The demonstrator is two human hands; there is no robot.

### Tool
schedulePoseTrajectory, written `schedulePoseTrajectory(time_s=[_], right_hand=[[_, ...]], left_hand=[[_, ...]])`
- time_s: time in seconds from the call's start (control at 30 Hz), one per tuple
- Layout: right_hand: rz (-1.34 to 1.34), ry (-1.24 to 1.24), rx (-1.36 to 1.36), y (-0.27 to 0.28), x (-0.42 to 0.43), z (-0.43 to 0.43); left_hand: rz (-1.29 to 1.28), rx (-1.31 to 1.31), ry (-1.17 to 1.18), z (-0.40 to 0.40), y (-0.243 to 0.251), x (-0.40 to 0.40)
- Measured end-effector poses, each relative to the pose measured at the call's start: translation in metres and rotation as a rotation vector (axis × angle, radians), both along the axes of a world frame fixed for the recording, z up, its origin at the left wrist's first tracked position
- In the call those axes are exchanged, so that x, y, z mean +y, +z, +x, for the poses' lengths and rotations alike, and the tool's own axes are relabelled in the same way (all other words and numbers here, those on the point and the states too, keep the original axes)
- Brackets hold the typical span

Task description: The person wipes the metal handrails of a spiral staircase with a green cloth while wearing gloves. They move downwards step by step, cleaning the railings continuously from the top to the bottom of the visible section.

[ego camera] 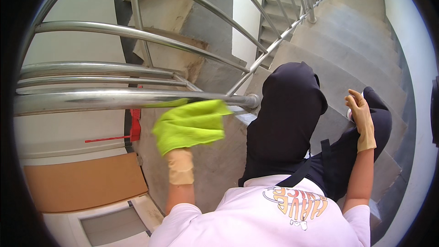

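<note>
A lime-green cloth (192, 125) covers my left hand (181, 144), which wears a rubber glove; only the glove's cuff shows below the cloth. The cloth lies against the underside of a thick stainless-steel post or rail (103, 100), near its foot flange. The fingers under the cloth are hidden. My right hand (360, 116), in a tan rubber glove, rests by my right knee with its fingers loosely bent and nothing in it.
Concrete stairs (337, 51) run up the right side beside a white wall (411, 41). Metal railing bars (205, 3) cross the upper left. A red dustpan (135, 127) with a brush stands near the wall. A brown board (85, 181) lies at the lower left, above a framed panel (113, 224).
</note>
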State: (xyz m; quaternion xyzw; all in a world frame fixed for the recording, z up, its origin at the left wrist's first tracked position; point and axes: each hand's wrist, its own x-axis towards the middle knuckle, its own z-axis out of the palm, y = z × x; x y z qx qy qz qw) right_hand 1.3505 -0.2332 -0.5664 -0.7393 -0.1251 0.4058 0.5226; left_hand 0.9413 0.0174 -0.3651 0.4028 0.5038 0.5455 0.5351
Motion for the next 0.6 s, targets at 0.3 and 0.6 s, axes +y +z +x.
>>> schedulePoseTrajectory(time_s=[0.3, 0.6], right_hand=[[-0.065, 0.028, -0.024, -0.001, -0.001, 0.001], [-0.224, 0.082, -0.053, -0.001, 0.004, -0.002]], left_hand=[[0.772, 0.685, 0.090, 0.037, -0.054, 0.043], [0.504, 1.380, 0.376, 0.042, -0.226, 0.062]])
